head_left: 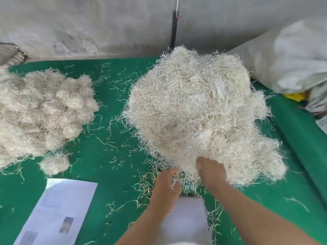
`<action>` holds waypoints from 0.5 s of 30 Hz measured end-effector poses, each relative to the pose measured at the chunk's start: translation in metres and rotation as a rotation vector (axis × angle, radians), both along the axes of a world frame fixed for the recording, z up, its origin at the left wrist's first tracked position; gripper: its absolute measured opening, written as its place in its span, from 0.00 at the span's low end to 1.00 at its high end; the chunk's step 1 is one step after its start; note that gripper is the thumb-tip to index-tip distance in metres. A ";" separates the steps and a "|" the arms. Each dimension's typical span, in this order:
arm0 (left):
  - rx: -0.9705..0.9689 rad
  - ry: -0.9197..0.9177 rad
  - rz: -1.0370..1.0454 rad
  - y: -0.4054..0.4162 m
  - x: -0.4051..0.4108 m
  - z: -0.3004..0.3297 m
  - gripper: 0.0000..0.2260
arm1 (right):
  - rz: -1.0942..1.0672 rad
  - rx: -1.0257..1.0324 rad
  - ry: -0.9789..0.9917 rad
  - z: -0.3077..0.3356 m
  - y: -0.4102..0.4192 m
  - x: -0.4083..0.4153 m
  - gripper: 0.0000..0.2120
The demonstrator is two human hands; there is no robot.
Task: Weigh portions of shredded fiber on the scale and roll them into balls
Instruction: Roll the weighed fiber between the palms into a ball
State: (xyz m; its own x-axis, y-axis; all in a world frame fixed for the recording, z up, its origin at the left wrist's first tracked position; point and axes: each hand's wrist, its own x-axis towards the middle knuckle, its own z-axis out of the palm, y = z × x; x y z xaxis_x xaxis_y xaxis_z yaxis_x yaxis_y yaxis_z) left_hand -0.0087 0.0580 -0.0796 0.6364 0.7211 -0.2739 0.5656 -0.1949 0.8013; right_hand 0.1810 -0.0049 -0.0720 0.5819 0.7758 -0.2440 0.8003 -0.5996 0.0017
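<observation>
**— Where are your hands right now?**

Both are at the near edge of the big heap of shredded fiber, which sits on the right half of the green tabletop. My right hand is pushed into the foot of the heap, fingers buried among the strands, so I cannot tell how far they are curled or whether they have a tuft. My left hand is just beside it, palm down, fingers bent loosely over a thin scatter of fiber; a few strands cling to the fingertips, but I cannot tell if I am truly pinching any.

**— And the scale?**

A pale, flat white surface lies right under my forearms at the near edge. It is blurred and partly hidden, so I will not swear to what it is.

**— What about the balls?**

They are piled on the left side, a mound of rolled fiber balls, well apart from the loose heap. One single ball sits just in front of that mound.

**— Anything else around?**

A printed sheet of paper lies near the left front. Stray strands are strewn across the green between the two piles. A large white sack slumps at the far right, against the grey wall.
</observation>
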 end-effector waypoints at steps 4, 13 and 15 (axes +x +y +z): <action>-0.029 -0.031 0.056 0.003 0.009 0.009 0.26 | -0.011 0.210 0.096 0.012 0.001 0.000 0.11; 0.568 -0.037 0.127 0.034 0.038 0.055 0.17 | 0.184 0.975 0.180 0.091 -0.013 -0.032 0.08; 0.605 -0.117 0.145 0.045 0.037 0.065 0.16 | 0.194 1.035 0.274 0.108 -0.011 -0.026 0.05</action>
